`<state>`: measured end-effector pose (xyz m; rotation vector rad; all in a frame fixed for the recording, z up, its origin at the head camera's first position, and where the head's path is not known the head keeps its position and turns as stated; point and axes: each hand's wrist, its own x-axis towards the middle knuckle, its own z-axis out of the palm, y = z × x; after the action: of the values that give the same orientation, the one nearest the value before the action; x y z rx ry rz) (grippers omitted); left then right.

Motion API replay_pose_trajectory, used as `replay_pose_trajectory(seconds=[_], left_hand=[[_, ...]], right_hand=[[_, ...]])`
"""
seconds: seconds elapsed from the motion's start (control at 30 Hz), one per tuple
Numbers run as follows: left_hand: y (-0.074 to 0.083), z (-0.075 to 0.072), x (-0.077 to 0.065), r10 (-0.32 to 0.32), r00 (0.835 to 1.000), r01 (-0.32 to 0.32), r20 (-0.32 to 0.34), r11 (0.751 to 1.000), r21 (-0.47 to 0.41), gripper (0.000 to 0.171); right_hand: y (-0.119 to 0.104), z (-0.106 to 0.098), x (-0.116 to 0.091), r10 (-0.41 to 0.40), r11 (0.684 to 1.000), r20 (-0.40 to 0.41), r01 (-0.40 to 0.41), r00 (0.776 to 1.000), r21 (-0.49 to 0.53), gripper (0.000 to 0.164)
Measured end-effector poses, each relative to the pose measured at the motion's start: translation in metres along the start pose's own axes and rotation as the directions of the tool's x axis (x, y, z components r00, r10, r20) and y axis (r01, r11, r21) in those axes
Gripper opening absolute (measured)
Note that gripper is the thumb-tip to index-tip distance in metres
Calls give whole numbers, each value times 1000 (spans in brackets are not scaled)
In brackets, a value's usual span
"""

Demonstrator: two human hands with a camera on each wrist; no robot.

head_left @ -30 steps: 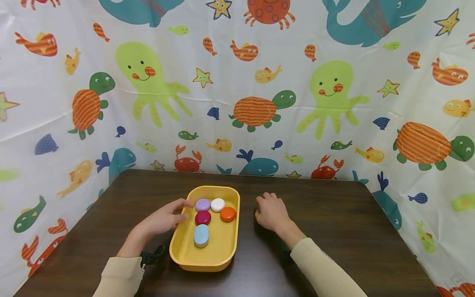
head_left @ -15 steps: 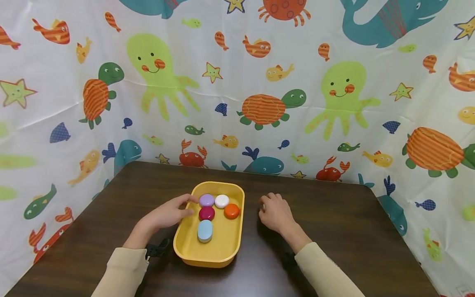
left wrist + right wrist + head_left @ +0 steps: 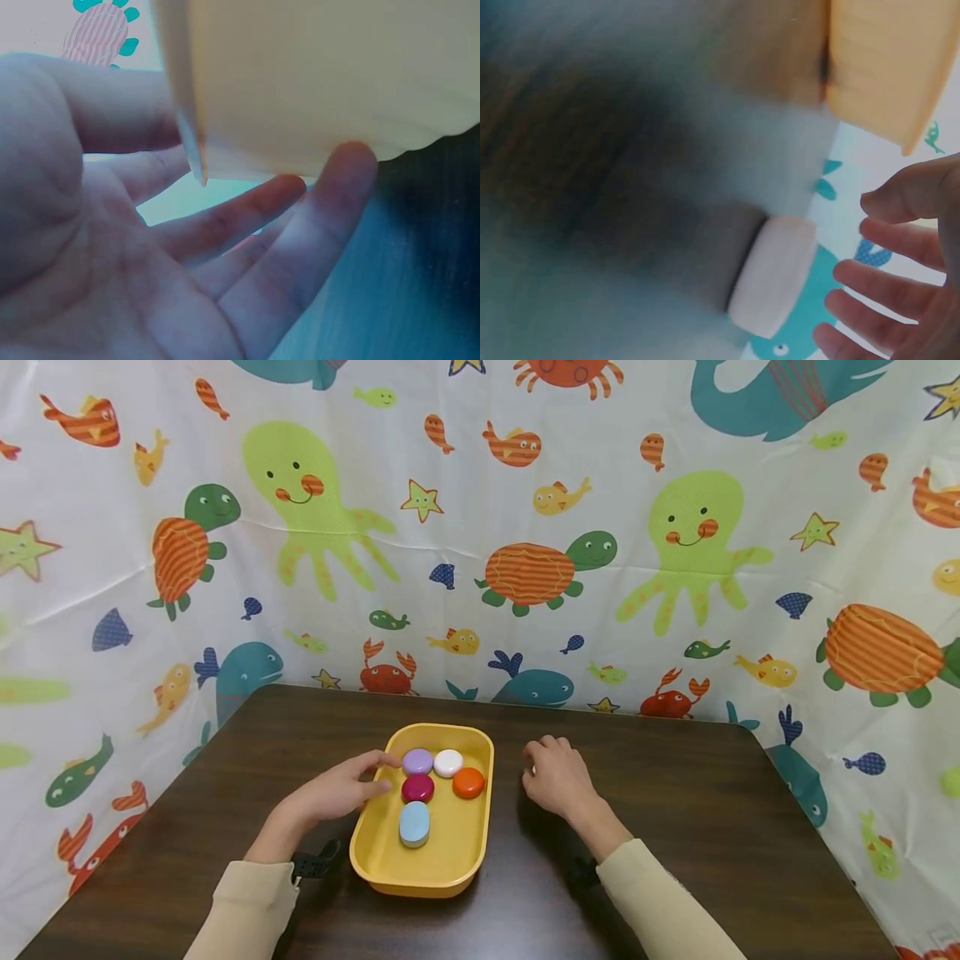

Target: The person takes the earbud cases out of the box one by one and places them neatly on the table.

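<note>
In the head view my left hand (image 3: 339,789) is at the left side of a yellow plastic tray (image 3: 378,864). Thumb and index finger reach over its rim while other fingertips touch the outer wall (image 3: 300,90), so the hand grips that side. The tray holds glossy rounded pieces: lilac (image 3: 417,762), white (image 3: 448,763), magenta (image 3: 417,788), orange (image 3: 468,782), and a light blue one (image 3: 414,824) with a flat top. To the tray's right, my right hand (image 3: 561,777) hovers with loosely bent fingers, holding nothing. A pale thick rounded piece (image 3: 772,277) stands on the table near its fingertips, mostly hidden in the head view.
A dark brown wooden table (image 3: 697,827) carries everything. Behind it and at both sides hangs a white curtain (image 3: 480,660) printed with sea animals, meeting the table's back edge.
The head view has shifted slightly. A sliver of the pale piece now shows beside my right fingers, which have parted a little. My left hand stays at the tray, and its pieces have not moved.
</note>
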<state>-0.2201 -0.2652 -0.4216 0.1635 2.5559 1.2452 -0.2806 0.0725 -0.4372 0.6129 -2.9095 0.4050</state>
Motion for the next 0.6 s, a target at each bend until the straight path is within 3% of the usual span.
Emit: replay_pose_trajectory(seconds=[0.6], left_hand=[[-1,-4,3,10,1000,-10,7,1000,13,45]], right_hand=[[-32,-26,-2,-48,993,-45,53,998,102,25]])
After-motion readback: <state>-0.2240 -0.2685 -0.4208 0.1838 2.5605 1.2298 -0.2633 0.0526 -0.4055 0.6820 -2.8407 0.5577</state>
